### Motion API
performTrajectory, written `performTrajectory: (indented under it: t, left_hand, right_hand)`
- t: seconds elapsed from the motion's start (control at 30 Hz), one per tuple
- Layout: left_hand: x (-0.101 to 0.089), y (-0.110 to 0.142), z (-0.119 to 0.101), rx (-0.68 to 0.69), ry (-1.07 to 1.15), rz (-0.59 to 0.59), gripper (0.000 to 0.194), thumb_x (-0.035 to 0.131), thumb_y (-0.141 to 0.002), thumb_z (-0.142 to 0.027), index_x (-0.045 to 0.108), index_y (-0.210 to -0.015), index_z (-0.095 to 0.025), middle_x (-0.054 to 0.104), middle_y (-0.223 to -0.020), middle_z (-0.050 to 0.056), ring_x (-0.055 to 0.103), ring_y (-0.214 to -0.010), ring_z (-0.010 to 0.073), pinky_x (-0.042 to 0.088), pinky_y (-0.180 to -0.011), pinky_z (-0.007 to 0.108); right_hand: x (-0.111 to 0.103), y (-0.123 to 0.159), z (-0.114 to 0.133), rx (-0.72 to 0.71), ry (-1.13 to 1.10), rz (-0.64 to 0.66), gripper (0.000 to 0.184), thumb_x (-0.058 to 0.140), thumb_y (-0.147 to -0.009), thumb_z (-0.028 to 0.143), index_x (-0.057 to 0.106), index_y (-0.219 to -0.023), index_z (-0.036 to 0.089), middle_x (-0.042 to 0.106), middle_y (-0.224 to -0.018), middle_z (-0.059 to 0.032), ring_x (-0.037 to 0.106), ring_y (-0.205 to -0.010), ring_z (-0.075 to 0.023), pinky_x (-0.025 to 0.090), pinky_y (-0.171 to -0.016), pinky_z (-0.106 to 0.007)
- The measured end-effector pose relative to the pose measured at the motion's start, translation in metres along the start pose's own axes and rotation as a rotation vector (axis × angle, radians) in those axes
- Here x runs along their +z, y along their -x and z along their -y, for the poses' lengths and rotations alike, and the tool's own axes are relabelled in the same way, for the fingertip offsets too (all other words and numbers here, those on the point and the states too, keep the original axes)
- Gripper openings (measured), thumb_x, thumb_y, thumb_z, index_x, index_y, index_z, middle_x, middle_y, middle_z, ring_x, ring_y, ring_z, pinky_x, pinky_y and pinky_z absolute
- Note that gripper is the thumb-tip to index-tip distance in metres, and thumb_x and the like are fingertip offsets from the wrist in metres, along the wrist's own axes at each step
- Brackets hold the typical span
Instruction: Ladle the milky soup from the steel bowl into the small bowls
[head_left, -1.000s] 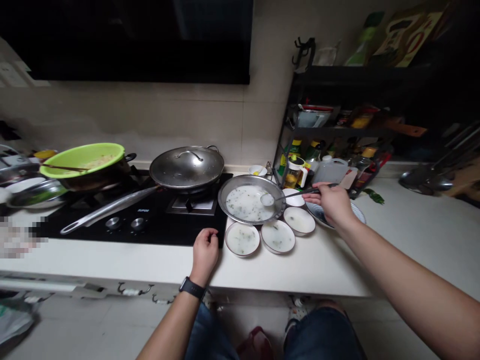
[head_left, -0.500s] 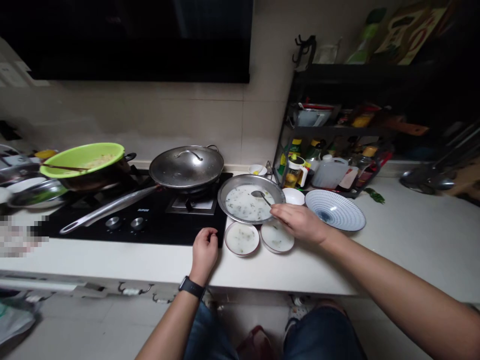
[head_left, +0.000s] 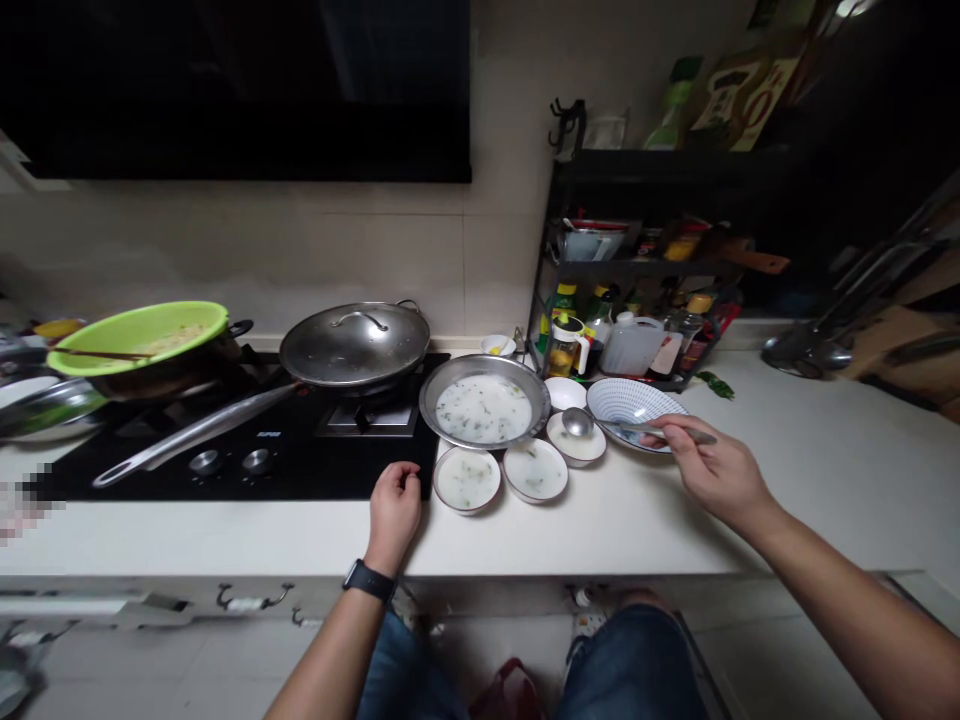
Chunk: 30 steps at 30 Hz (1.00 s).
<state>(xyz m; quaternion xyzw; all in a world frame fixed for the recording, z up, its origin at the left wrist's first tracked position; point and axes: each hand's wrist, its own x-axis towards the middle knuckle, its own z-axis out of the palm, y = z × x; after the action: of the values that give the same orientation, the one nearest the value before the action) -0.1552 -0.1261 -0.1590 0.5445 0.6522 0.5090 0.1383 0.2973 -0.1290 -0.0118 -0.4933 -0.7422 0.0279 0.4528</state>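
Note:
My right hand (head_left: 716, 470) grips the handle of a metal ladle (head_left: 578, 422). The ladle's head is tipped over a small white bowl (head_left: 589, 452) that has pale liquid in it. Two more small bowls of milky soup with green bits, a left one (head_left: 466, 482) and a middle one (head_left: 535, 472), stand beside it. Behind them is a wide metal basin (head_left: 429, 408) of the same soup. Near the stove's right front edge rests my left hand (head_left: 395, 508), fingers curled in, with nothing seen in it.
A blue-patterned bowl (head_left: 630, 398) lies behind the ladle handle. The black stove (head_left: 300, 465) carries a lidded wok (head_left: 352, 350) whose long handle (head_left: 187, 430) points left, and a green basket (head_left: 142, 335) on a pot. A rack (head_left: 551, 210) of bottles stands behind.
My right hand first brought the ladle to the basin, then swung right with it over the right-hand soup bowl. My left hand stays at the stove's edge. The view has shifted slightly right.

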Motion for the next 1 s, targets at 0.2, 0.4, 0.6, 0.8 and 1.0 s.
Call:
performTrajectory:
  t: [0.2, 0.4, 0.6, 0.8, 1.0]
  left_hand:
    - [-0.001, 0.0, -0.001, -0.007, 0.007, -0.001, 0.022, 0.052, -0.086, -0.033, 0.071, -0.088, -0.022, 0.075, -0.093, 0.008, 0.07, -0.09, 0.0265, 0.056, -0.088, 0.04]
    - [-0.002, 0.0, -0.001, -0.001, 0.005, -0.002, 0.021, 0.052, -0.086, -0.032, 0.071, -0.088, -0.022, 0.075, -0.093, 0.008, 0.07, -0.089, 0.0267, 0.057, -0.087, 0.041]
    - [-0.001, 0.0, 0.0, 0.005, 0.004, -0.003, 0.021, 0.052, -0.086, -0.032, 0.071, -0.088, -0.023, 0.075, -0.093, 0.008, 0.07, -0.09, 0.0268, 0.056, -0.089, 0.041]
    - [0.0, 0.001, 0.001, -0.003, 0.011, 0.003, 0.021, 0.052, -0.086, -0.033, 0.07, -0.088, -0.023, 0.075, -0.094, 0.008, 0.07, -0.091, 0.0267, 0.056, -0.09, 0.041]
    - [0.0, 0.0, 0.0, -0.015, 0.013, 0.009, 0.022, 0.052, -0.086, -0.034, 0.071, -0.088, -0.023, 0.075, -0.094, 0.008, 0.07, -0.091, 0.0264, 0.056, -0.089, 0.041]
  right_hand:
    - [0.017, 0.009, -0.015, 0.102, -0.045, 0.008, 0.035, 0.055, -0.103, 0.052, 0.074, -0.108, 0.023, 0.083, -0.087, -0.0079, 0.082, -0.084, -0.0262, 0.066, -0.084, -0.039]
    - [0.028, 0.006, -0.009, 0.313, -0.195, -0.011, 0.033, 0.06, -0.098, 0.055, 0.071, -0.101, 0.024, 0.08, -0.077, -0.008, 0.081, -0.078, -0.0286, 0.067, -0.08, -0.043]
    - [0.028, -0.002, -0.016, 0.817, -0.475, -0.226, 0.009, 0.057, -0.097, 0.029, 0.062, -0.091, 0.027, 0.076, -0.065, -0.0068, 0.079, -0.062, -0.0278, 0.069, -0.066, -0.041]
    - [0.015, -0.007, -0.006, 0.9, -0.53, -0.315, 0.009, 0.056, -0.097, 0.017, 0.062, -0.092, 0.021, 0.075, -0.063, -0.0071, 0.079, -0.061, -0.0214, 0.067, -0.061, -0.028]
    - [0.004, -0.015, -0.015, 0.835, -0.551, -0.311, 0.008, 0.057, -0.1, 0.022, 0.062, -0.093, 0.021, 0.075, -0.066, -0.0085, 0.081, -0.064, -0.0249, 0.07, -0.064, -0.034]
